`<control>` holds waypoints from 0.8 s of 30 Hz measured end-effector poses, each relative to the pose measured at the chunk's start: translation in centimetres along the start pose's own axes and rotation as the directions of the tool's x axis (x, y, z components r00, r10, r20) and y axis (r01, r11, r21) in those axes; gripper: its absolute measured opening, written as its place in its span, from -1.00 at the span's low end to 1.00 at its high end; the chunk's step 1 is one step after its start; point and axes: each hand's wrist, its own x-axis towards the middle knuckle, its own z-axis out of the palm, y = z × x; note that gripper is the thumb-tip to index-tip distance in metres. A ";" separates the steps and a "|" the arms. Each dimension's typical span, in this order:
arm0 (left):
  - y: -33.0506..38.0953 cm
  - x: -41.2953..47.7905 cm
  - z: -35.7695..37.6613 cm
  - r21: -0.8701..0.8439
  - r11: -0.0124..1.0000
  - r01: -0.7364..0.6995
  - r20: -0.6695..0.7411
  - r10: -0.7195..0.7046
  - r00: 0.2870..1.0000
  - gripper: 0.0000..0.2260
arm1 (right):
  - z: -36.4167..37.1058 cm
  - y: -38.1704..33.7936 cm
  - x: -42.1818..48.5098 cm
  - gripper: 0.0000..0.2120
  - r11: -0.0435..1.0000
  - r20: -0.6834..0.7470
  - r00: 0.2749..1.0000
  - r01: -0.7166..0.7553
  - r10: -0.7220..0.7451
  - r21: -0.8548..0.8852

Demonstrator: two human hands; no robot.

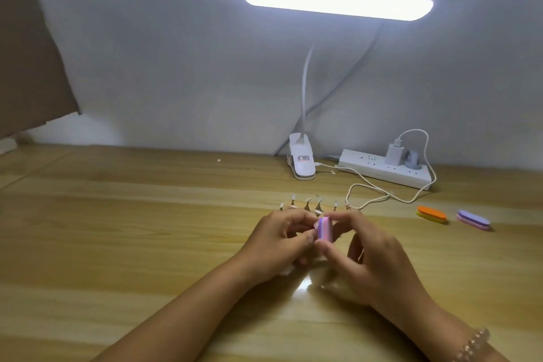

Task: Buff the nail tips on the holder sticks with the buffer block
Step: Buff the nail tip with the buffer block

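Right hand (361, 247) tight on buffer block (325, 230), left hand (279, 241) tight on nail tip (317, 225)

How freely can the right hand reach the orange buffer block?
Probably yes: only bare table lies between right hand and orange buffer block, though it now pinches the pink-purple block.

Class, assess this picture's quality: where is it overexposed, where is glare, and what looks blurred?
Head view: the lamp bar is blown out to white; its glare patch lies on the table at lower centre; the nail tips behind and the buffer block look soft.
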 end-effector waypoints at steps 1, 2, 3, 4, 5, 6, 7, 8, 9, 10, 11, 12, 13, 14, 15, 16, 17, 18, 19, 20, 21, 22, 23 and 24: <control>0.0 0.0 0.0 0.015 1.000 -0.002 0.002 0.002 1.000 -0.86 | 0.1 -0.1 0.0 -0.70 0.999 0.022 1.000 -0.002 0.002 -0.032; 0.0 0.0 0.0 0.023 1.000 0.000 0.002 0.000 1.000 -0.86 | 0.1 0.1 0.1 -0.70 0.999 0.022 0.999 -0.025 0.026 -0.047; 0.0 0.0 0.1 0.025 1.000 0.008 -0.002 -0.008 1.000 -0.86 | 0.1 0.3 0.3 -0.71 0.997 0.005 0.999 -0.054 0.054 -0.049; 0.1 -0.1 0.1 0.029 0.999 0.019 -0.008 -0.019 1.000 -0.84 | 0.0 0.5 0.4 -0.71 0.996 -0.013 0.997 -0.071 0.070 -0.051; 0.1 -0.1 0.1 0.033 0.999 0.023 -0.009 -0.022 1.000 -0.83 | -0.1 0.5 0.4 -0.70 0.996 -0.021 0.998 -0.063 0.062 -0.060; 0.2 -0.1 0.2 0.036 0.999 0.015 -0.004 -0.015 1.000 -0.84 | -0.1 0.3 0.2 -0.68 0.996 -0.018 0.999 -0.036 0.035 -0.077; 0.2 -0.1 0.2 0.040 0.999 0.001 0.002 -0.001 1.000 -0.85 | -0.1 0.1 0.0 -0.65 0.996 -0.008 1.000 -0.006 0.005 -0.092; 0.3 -0.1 0.2 0.048 0.999 -0.009 0.005 0.009 1.000 -0.86 | -0.1 -0.1 -0.1 -0.64 0.996 0.002 1.000 0.008 -0.008 -0.089; 0.3 -0.1 0.1 0.057 0.998 -0.008 0.004 0.008 1.000 -0.86 | -0.1 -0.2 0.0 -0.64 0.997 0.007 1.000 -0.009 0.010 -0.070; 0.3 -0.2 0.1 0.065 0.998 0.000 -0.002 0.000 1.000 -0.87 | -0.1 0.0 0.1 -0.67 0.998 -0.001 0.999 -0.044 0.044 -0.038; 0.4 -0.2 0.1 0.074 0.997 0.010 -0.008 -0.010 1.000 -0.88 | -0.2 0.2 0.3 -0.68 0.996 -0.020 0.996 -0.086 0.086 0.006; 0.4 -0.3 0.2 0.080 0.997 0.016 -0.007 -0.015 1.000 -0.90 | -0.3 0.5 0.5 -0.69 0.990 -0.048 0.990 -0.131 0.134 0.060; 0.5 -0.3 0.2 0.083 0.996 0.019 -0.003 -0.019 1.000 -0.92 | -0.5 0.8 0.7 -0.71 0.979 -0.077 0.981 -0.171 0.180 0.114; 0.7 -0.3 0.2 0.082 0.996 0.024 -0.003 -0.023 1.000 -0.92 | -0.6 1.0 0.7 -0.74 0.968 -0.097 0.972 -0.197 0.213 0.155; 0.7 -0.3 0.2 0.083 0.996 0.027 -0.007 -0.027 1.000 -0.91 | -0.7 1.1 0.7 -0.77 0.963 -0.100 0.970 -0.203 0.223 0.180; 0.8 -0.3 0.1 0.089 0.996 0.026 -0.015 -0.025 1.000 -0.91 | -0.7 1.0 0.5 -0.78 0.964 -0.096 0.973 -0.189 0.210 0.189; 0.8 -0.2 0.0 0.099 0.995 0.017 -0.020 -0.015 1.000 -0.90 | -0.6 0.9 0.3 -0.76 0.971 -0.086 0.981 -0.157 0.175 0.182; 0.8 -0.2 0.0 0.116 0.993 -0.002 -0.018 0.004 1.000 -0.90 | -0.5 0.7 0.1 -0.73 0.982 -0.070 0.990 -0.109 0.121 0.154; 0.8 -0.2 0.0 0.141 0.990 -0.028 -0.011 0.030 0.999 -0.90 | -0.4 0.4 0.0 -0.69 0.993 -0.039 0.997 -0.057 0.062 0.105; 0.8 -0.3 0.0 0.174 0.983 -0.057 0.001 0.058 0.998 -0.89 | -0.2 0.2 -0.2 -0.65 0.998 0.002 1.000 -0.016 0.016 0.055; 0.8 -0.3 0.0 0.211 0.974 -0.079 0.011 0.078 0.997 -0.87 | 0.0 0.1 -0.1 -0.63 1.000 0.042 0.999 0.002 -0.002 0.011; 0.8 -0.3 0.1 0.246 0.965 -0.087 0.016 0.086 0.996 -0.87 | 0.1 0.2 0.0 -0.63 1.000 0.057 0.998 -0.004 0.005 -0.021; 0.7 -0.3 0.1 0.266 0.960 -0.084 0.013 0.083 0.996 -0.88 | 0.2 0.4 0.1 -0.64 0.999 0.046 0.999 -0.021 0.023 -0.041; 0.7 -0.3 0.1 0.270 0.960 -0.075 0.004 0.077 0.997 -0.88 | 0.1 0.7 0.2 -0.63 0.998 0.027 0.999 -0.042 0.044 -0.055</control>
